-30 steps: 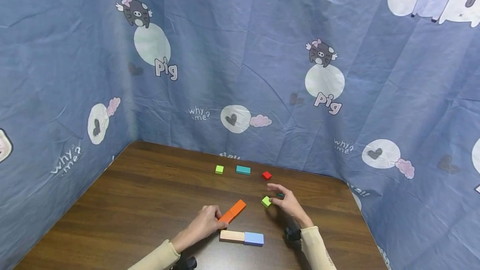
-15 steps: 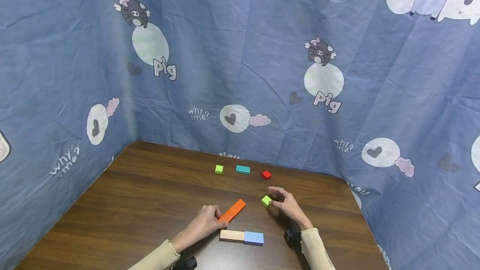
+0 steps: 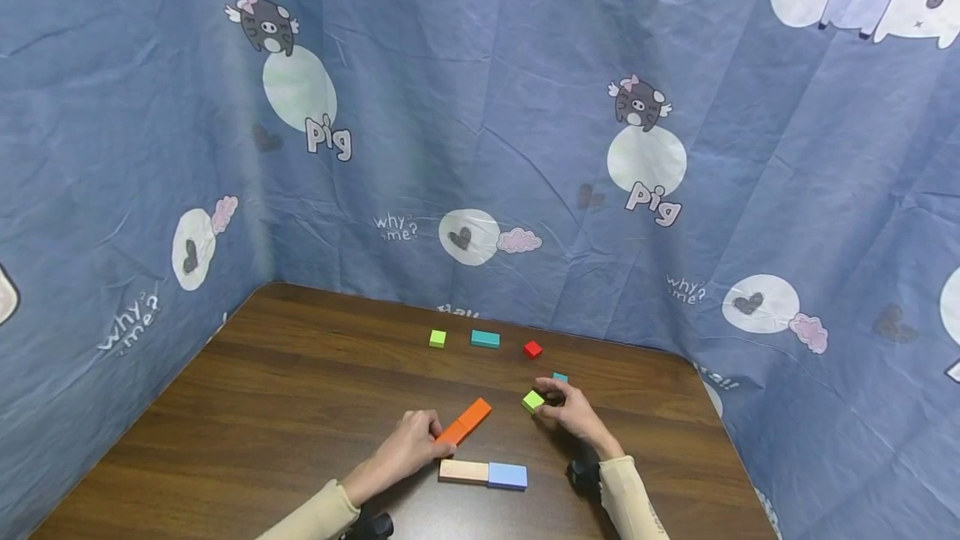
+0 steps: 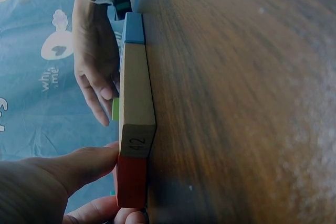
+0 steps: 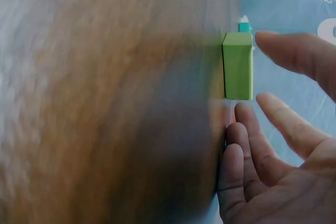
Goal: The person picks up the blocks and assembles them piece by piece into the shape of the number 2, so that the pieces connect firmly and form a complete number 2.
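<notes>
My left hand (image 3: 412, 440) pinches the near end of an orange block row (image 3: 463, 425), two blocks end to end, lying diagonally. Just in front of it lie a wooden block (image 3: 463, 472) and a blue block (image 3: 507, 477), end to end; the left wrist view shows "42" on the wooden block (image 4: 137, 87). My right hand (image 3: 573, 413) is beside a light green block (image 3: 532, 402). In the right wrist view its thumb and index finger are spread near the green block (image 5: 238, 69), with visible gaps, and the other fingers are bent.
Along the back of the brown table (image 3: 315, 357) lie a green block (image 3: 438, 338), a teal block (image 3: 485, 339) and a red block (image 3: 532, 349). Another teal block (image 3: 560, 377) shows behind my right hand. A blue patterned curtain (image 3: 480, 140) stands around the table.
My right hand's fingers have drawn slightly nearer to me, so the teal block behind them shows more. My left hand and the orange blocks have stayed in place.
</notes>
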Demonstrator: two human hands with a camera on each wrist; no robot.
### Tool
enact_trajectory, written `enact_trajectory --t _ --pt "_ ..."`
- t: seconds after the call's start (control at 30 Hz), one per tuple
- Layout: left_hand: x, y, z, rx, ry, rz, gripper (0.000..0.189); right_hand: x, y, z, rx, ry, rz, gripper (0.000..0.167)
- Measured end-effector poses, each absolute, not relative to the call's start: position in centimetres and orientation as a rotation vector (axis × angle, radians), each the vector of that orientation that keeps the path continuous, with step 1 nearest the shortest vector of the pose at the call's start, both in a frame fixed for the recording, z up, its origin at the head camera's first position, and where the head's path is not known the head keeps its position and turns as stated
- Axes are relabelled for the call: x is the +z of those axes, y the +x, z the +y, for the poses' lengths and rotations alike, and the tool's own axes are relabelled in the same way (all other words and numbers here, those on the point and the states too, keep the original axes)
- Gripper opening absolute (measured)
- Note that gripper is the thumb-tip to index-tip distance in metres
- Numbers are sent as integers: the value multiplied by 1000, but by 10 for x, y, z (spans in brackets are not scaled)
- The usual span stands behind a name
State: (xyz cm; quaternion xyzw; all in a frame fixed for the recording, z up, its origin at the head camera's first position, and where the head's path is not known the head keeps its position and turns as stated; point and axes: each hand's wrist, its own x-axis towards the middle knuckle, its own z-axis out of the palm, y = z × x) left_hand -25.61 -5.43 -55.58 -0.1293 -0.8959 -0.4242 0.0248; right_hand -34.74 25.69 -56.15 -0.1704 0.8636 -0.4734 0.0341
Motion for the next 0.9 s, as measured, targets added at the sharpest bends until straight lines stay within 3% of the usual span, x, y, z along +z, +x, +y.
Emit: enact_trajectory --t 0.53,0.9 --pt "-557 -256 -54 -1306 -389 -2766 28 -561 -347 253 -1445 -423 2625 47" --pt "-556 -256 -55 -1291 -402 -2763 28 -557 -347 253 -1358 -504 2676 33"
